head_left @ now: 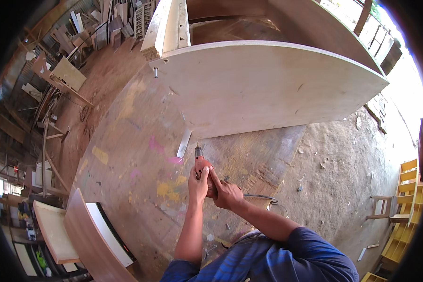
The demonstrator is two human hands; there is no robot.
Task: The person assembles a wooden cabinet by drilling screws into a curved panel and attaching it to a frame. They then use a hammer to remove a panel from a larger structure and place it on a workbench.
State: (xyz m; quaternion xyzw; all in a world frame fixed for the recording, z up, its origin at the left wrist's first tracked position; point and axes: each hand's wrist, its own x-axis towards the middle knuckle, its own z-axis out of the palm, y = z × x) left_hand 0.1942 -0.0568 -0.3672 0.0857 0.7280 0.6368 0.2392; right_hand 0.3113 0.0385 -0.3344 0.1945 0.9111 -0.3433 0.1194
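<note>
A red corded power drill (203, 165) is gripped in both hands, its bit pointing away from me. The bit's tip is at the lower left corner of a pale wooden panel (268, 89); I cannot tell whether it touches. My left hand (198, 186) is wrapped round the drill's left side. My right hand (227, 194) closes on its right and rear, with a finger along the body. From the panel's upper left corner sticks a metal screw (156, 72). A thin white strip (184, 144) lies just left of the bit.
The cabinet-like frame stands on a paint-stained board (141, 155). A black cord (258, 196) trails right from the drill. Curved wooden panels (91, 239) stand at lower left. Stacked boards (122, 21) fill the far left; yellow shelving (406, 207) stands at right on the dirt floor.
</note>
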